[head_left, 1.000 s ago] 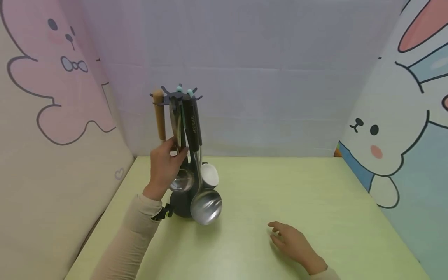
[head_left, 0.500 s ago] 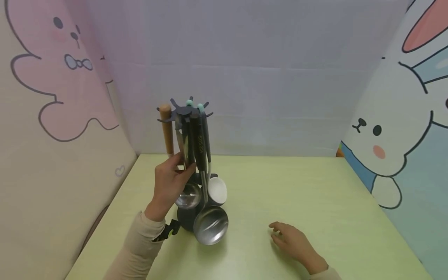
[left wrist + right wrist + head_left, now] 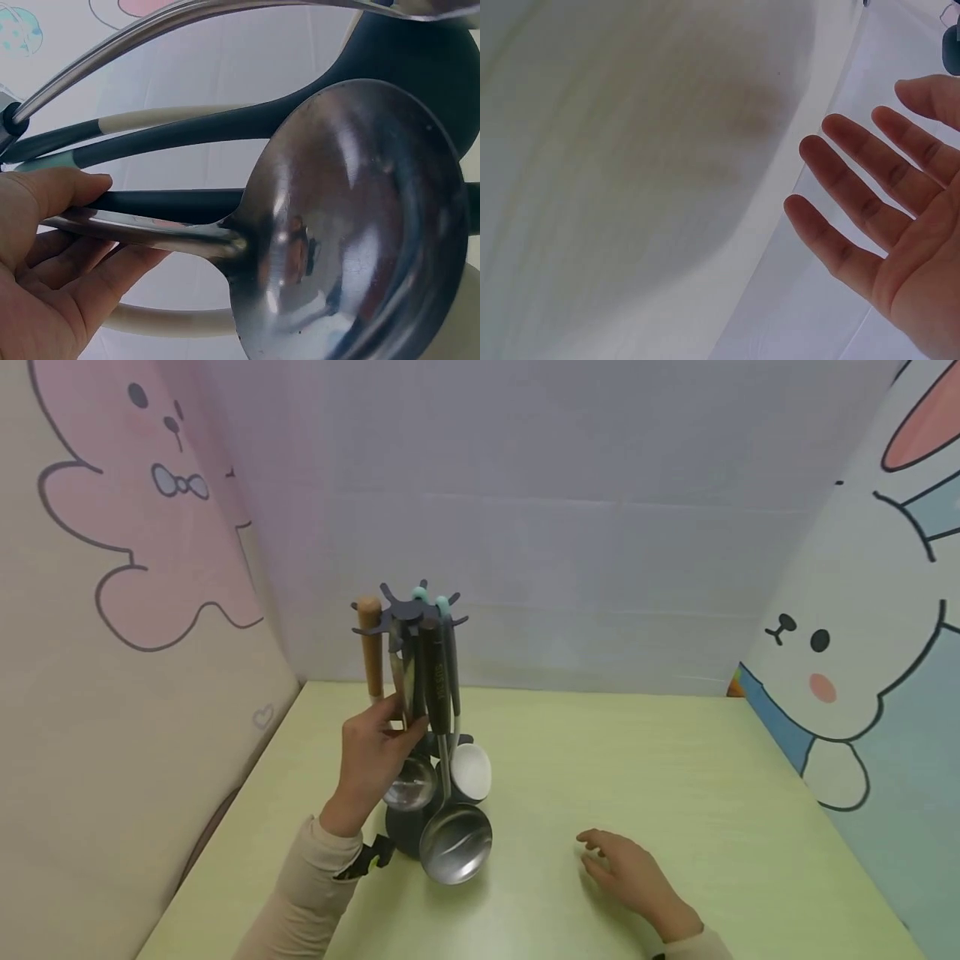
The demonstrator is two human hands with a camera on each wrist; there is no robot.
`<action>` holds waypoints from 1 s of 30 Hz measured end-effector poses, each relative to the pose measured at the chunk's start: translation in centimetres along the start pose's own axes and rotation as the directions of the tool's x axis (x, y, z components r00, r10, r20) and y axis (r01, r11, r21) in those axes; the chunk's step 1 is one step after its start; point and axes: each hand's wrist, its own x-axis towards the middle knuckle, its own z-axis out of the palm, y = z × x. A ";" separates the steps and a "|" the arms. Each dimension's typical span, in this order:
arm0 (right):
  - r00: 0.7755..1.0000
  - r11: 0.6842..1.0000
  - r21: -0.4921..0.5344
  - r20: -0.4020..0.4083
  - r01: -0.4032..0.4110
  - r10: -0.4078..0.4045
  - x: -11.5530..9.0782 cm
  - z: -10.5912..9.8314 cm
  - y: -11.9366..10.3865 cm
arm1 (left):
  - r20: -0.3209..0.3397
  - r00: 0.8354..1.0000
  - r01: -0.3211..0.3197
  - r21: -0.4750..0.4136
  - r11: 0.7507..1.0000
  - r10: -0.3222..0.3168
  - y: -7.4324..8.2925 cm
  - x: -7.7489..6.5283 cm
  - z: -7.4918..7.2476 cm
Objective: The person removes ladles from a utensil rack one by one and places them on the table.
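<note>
A: Where's the ladle (image 3: 412, 789)?

B: At the rack (image 3: 407, 612), on the left half of the surface (image 3: 637, 760), nearer the left edge than the right. Its bowl is down and its long axis is close to upright, with the handle running up toward the rack's top.

A: Is it hooked on up there?

B: Probably, but the top end is crowded in with the other tools, so I wouldn't swear to it.

A: And which of the hands is nearer?

B: The left hand (image 3: 367, 764), easily. It grips the ladle's handle just above the bowl, thumb on one side and fingers curled on the other.

A: How does that arm lie?

B: The left sleeve (image 3: 303, 893) comes in from the near edge and slants up toward the far one, so the hand meets the upright handle from its left.

A: Anything tight beside it?

B: The big ladle (image 3: 456, 843) hangs just to the right, its bowl closer to the near edge.

A: What about the right hand (image 3: 622, 872)?

B: Well apart from the rack, over toward the near edge. It holds nothing, its fingers spread and fairly straight, pointing leftward.
</note>
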 end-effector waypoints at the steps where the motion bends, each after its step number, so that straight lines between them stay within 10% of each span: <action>1: 1.000 1.000 0.004 0.000 0.000 0.000 0.0 -0.1 0.0 | 0.004 1.000 -0.001 -0.004 1.000 0.001 0.0 -0.1 0.1; 30: 0.993 0.995 -0.012 -0.056 0.102 -0.103 3.1 -1.6 -3.1 | -0.059 0.997 0.042 0.000 0.999 -0.042 -0.8 -1.2 0.5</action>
